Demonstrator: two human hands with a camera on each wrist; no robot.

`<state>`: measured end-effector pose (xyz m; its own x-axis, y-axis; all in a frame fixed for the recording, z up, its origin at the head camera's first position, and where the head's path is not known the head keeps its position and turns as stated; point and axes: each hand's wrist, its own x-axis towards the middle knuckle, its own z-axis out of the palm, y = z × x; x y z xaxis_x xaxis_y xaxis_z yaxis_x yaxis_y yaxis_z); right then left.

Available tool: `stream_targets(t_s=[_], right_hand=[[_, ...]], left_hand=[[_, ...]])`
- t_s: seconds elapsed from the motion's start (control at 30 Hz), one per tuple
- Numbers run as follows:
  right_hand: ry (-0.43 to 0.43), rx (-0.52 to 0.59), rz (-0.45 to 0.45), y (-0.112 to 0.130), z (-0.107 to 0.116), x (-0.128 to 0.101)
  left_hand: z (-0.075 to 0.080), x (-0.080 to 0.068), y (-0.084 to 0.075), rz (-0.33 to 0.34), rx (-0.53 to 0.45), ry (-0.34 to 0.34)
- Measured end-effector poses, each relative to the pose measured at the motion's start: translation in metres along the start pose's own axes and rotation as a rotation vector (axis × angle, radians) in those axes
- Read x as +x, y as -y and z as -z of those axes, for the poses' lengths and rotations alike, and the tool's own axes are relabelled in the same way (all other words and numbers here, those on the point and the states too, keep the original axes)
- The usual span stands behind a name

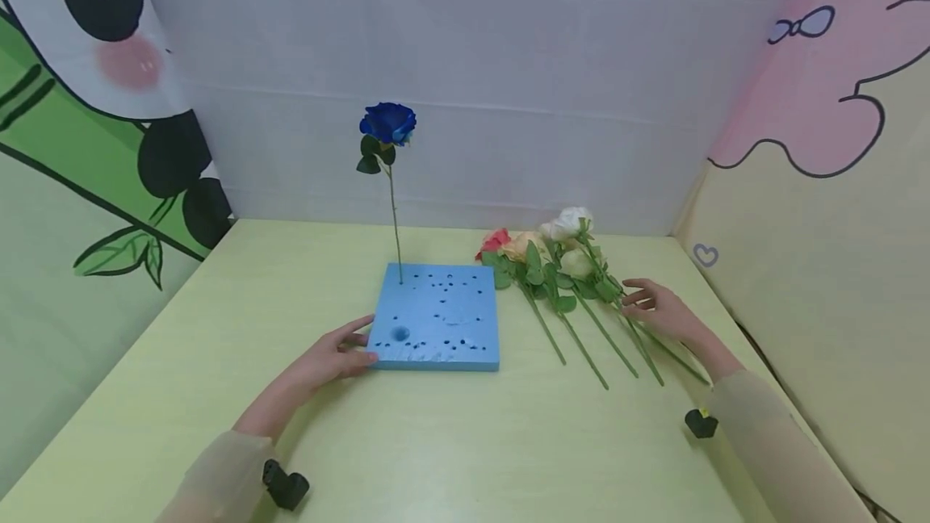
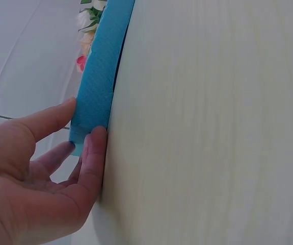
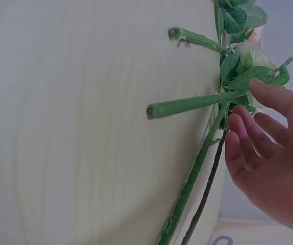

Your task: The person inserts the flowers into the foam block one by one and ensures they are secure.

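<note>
Fingers of the left hand point(image 1: 336, 355) lie straight against the near left corner of the blue foam block point(image 1: 439, 318) on the table point(image 1: 465, 442), while the right hand point(image 1: 659, 309), loosely open, touches the stems of the loose roses point(image 1: 559, 265) beside the block.

The desk point(image 1: 465, 442) looks like pale yellow-green laminate with a faint wood grain, smooth and matt; the left wrist view shows the fine streaks plainly. The block point(image 1: 439, 317) is blue foam, matt and slightly grainy, its top pitted with small punched holes and its side point(image 2: 98, 76) finely rough. The blue rose point(image 1: 388, 123) standing in it has cloth-like petals with a soft sheen. The stems point(image 3: 187, 105) near the desk's right edge look like moulded plastic, smooth and faintly glossy, with cut ends; their leaves point(image 3: 238, 18) look like textured fabric with pressed veins. The backdrop point(image 1: 508, 63) behind is creased printed cloth, matt. Sheer pale sleeves point(image 1: 770, 434) cover both forearms.
</note>
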<state>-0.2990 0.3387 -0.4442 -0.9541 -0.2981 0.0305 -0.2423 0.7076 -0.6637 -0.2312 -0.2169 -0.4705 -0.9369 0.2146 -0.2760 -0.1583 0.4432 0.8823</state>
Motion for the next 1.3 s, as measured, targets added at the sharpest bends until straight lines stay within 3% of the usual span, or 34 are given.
stream_targets(t_s=[0.27, 0.4, 0.7, 1.0, 1.3], right_hand=[[0.066, -0.003, 0.026, 0.0, 0.001, 0.007], [0.096, 0.013, -0.009, 0.001, 0.003, 0.01], [0.21, 0.229, -0.033, 0.001, -0.001, 0.015], [0.182, 0.271, -0.036, 0.003, -0.001, 0.015], [0.098, 0.25, -0.037, 0.017, 0.0, 0.025]], left_hand=[[-0.001, 0.001, -0.001, 0.011, -0.007, -0.007], [-0.001, 0.002, -0.003, 0.01, -0.013, -0.007], [0.001, 0.001, -0.001, 0.009, -0.025, -0.005], [0.002, 0.001, -0.002, 0.012, -0.024, 0.002], [0.0, 0.0, -0.001, 0.006, -0.035, 0.001]])
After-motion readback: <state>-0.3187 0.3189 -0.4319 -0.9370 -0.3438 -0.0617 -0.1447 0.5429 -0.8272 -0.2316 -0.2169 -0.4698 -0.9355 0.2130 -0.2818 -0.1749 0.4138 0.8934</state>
